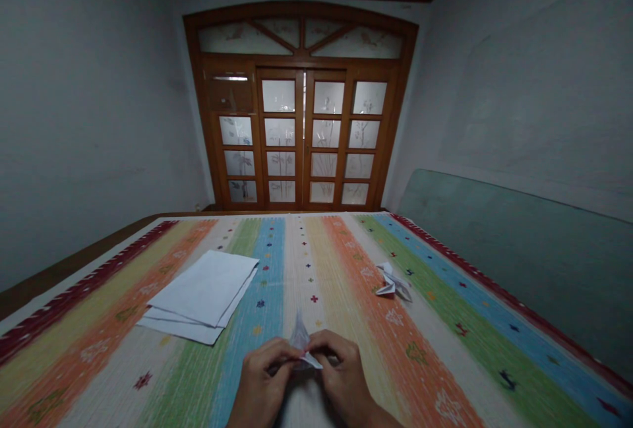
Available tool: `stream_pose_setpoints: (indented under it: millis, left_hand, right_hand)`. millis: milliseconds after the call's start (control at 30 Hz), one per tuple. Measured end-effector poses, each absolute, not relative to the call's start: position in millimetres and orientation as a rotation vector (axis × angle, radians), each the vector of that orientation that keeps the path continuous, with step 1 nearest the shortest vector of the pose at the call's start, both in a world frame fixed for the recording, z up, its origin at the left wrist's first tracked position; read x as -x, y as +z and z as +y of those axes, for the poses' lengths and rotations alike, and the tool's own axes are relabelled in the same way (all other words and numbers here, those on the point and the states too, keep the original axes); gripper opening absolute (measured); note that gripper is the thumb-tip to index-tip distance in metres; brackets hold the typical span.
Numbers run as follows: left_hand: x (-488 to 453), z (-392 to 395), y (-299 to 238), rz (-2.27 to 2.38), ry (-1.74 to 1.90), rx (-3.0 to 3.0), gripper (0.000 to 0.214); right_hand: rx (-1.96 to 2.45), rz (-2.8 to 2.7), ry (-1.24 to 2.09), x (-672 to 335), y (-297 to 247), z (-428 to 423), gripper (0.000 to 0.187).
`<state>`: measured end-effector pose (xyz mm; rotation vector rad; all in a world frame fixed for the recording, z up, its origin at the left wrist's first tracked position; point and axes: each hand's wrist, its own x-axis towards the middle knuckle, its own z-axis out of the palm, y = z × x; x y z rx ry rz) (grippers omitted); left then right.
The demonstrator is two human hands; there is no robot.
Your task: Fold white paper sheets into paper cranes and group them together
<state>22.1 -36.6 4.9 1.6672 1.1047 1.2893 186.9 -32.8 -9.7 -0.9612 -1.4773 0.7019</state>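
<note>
- Left hand and right hand pinch a small folded paper between their fingertips, low at centre
- Ahead and left, white sheets lie loosely stacked
- Ahead and right, a folded white piece rests on the striped tablecloth

I lose part of the pointed, folded white paper behind the bare left hand and bare right hand; forearms crop below.

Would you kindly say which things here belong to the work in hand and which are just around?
Work in hand:
- folded paper, pinched by the left hand and right hand
- probably the white sheets and folded piece

Just around:
- striped cloth
- wooden doors
</note>
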Motion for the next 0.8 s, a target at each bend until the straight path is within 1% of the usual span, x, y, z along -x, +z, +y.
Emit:
stream_pose_setpoints:
  millis: [133, 267, 400, 500, 633, 800]
  left_hand:
    - [-22, -36, -1, 1.133, 1.264, -1.606, 0.018]
    - [-23, -34, -8, 1.124, 1.263, -1.478, 0.011]
    - [-25, -33, -7, 1.101, 1.35, -1.291, 0.018]
    - [-24, -32, -4, 1.126, 1.358, -1.35, 0.018]
    - [-21, -31, -4, 1.164, 1.399, -1.475, 0.011]
    - [-22, -34, -5, 1.149, 1.36, -1.512, 0.02]
  right_hand:
    - [0.907, -1.483, 0.713, -187, -12, -30, 0.018]
    - [0.868, -1.466, 0.785, -187, -10, -30, 0.015]
    - [0.861, -1.444, 0.838, -186, -9, -31, 0.01]
    - [0.876, -1.45, 0.826, -185, -10, -32, 0.009]
    - [0.887, -1.463, 0.784, -183, -14, -32, 0.009]
    - [0.881, -1.558, 0.642, -184, -18, -33, 0.014]
